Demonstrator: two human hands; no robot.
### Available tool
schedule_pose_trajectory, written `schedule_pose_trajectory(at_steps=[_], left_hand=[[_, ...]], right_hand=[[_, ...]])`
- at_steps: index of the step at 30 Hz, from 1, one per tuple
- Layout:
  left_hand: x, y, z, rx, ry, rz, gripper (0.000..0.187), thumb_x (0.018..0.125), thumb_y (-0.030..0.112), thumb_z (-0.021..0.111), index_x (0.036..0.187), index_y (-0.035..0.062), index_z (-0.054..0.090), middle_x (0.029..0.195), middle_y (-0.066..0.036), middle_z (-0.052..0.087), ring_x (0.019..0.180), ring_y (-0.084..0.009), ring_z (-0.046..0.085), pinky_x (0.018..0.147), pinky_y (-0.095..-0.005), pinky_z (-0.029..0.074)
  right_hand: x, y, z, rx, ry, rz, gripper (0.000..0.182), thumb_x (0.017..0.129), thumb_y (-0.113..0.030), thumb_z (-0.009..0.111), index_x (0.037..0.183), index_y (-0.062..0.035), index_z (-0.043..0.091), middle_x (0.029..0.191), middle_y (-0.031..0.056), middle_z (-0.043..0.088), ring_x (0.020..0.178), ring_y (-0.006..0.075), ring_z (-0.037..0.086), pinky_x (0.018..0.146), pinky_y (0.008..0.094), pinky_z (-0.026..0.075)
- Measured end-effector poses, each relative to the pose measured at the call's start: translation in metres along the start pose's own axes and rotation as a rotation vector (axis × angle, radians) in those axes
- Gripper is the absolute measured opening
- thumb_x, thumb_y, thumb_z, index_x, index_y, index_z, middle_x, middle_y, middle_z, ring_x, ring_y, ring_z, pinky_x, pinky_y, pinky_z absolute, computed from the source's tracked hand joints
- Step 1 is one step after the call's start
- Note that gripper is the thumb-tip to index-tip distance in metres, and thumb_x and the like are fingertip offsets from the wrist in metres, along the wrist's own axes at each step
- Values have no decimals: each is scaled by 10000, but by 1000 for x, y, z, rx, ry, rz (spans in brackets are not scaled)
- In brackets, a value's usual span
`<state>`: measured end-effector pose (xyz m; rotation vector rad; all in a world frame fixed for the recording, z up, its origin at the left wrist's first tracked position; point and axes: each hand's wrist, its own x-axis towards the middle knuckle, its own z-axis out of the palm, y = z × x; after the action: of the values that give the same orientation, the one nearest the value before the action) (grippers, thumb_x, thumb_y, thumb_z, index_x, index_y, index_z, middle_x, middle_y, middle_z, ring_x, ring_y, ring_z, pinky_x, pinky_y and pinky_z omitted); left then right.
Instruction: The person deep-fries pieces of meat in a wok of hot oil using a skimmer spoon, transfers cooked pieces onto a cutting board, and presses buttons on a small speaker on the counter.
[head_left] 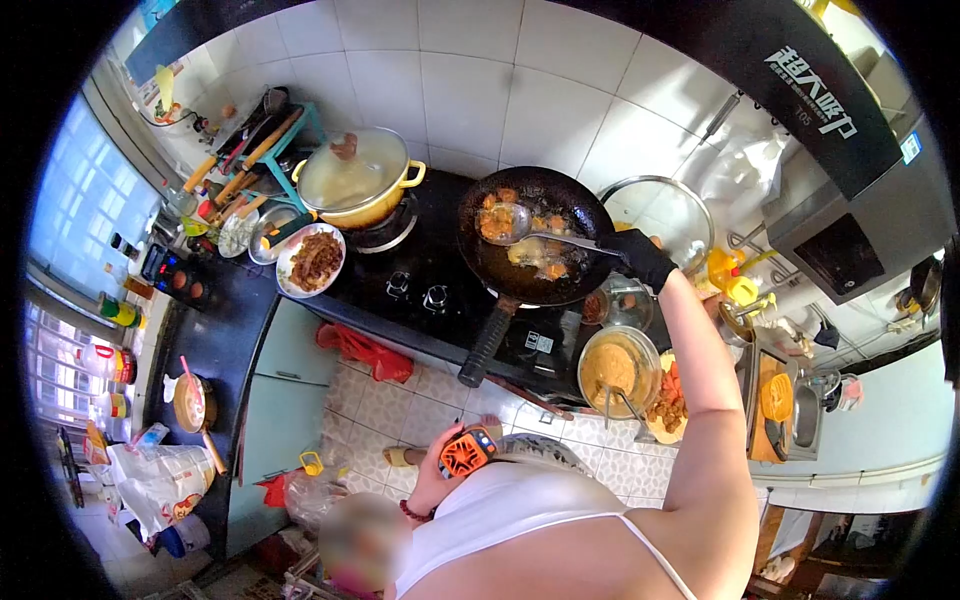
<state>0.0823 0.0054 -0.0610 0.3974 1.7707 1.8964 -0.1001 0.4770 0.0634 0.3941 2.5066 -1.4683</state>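
My right hand (pixel 640 257), in a black glove, is closed round the handle of a metal ladle (pixel 560 240). The ladle's bowl lies in a dark wok (pixel 480 275), among golden-brown pieces of food (pixel 548 265) frying in oil. Low in front of my body, my left hand (pixel 432 485) is wrapped round a small orange and black device with a grille (pixel 468 453), which looks like a handheld fan. Just right of the wok's handle stands a bowl of pale batter (pixel 612 362) with utensils in it. A plate of fried pieces (pixel 668 405) sits beside that bowl.
A lidded yellow pot (pixel 355 185) occupies the left burner, with a plate of brown meat strips (pixel 314 260) near it. A glass lid (pixel 665 215) leans against the wall. The range hood (pixel 820 110) overhangs the right side. A red bag (pixel 365 350) hangs below the counter.
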Motion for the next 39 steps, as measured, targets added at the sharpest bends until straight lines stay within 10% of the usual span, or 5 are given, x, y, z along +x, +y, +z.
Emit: schedule_pose_trajectory(at_steps=[12, 26, 34, 38, 39], left_hand=[[4, 26, 5, -99, -5, -70, 792, 662, -45, 775, 1349, 50, 390, 1389, -119, 387, 1249, -209, 436, 1021, -327, 392], [5, -12, -2, -9, -43, -26, 771, 690, -37, 751, 1358, 44, 375, 1369, -111, 407, 1229, -211, 459, 1020, -336, 398], [11, -17, -1, -80, -41, -41, 769, 690, -25, 757, 1356, 46, 378, 1345, -109, 441, 1227, -210, 459, 1015, -335, 404], [24, -67, -10, -272, -100, -118, 732, 700, 29, 744, 1346, 47, 399, 1340, -114, 455, 1227, -210, 457, 1030, -337, 372], [27, -65, -8, -266, -116, -109, 708, 713, 46, 732, 1341, 48, 406, 1334, -115, 459, 1221, -210, 460, 1028, -339, 370]], right_hand=[[27, 83, 10, -505, 162, -594, 196, 866, -181, 584, 934, -10, 651, 742, 61, 643, 700, 134, 586, 632, 313, 480], [-22, 81, 60, 353, 203, -130, 192, 868, -214, 587, 869, -42, 674, 692, 36, 609, 623, 97, 540, 552, 251, 433], [-87, 129, 98, -706, 681, -508, 277, 697, -51, 588, 965, -66, 658, 840, 149, 654, 725, 328, 627, 628, 402, 497], [-105, 113, 118, 241, 554, -38, 196, 798, -52, 563, 974, -26, 645, 778, 106, 638, 599, 209, 593, 524, 309, 455], [-96, 123, 125, -214, 838, -557, 146, 852, -125, 575, 939, -32, 647, 649, 21, 559, 476, 98, 490, 431, 258, 358]])
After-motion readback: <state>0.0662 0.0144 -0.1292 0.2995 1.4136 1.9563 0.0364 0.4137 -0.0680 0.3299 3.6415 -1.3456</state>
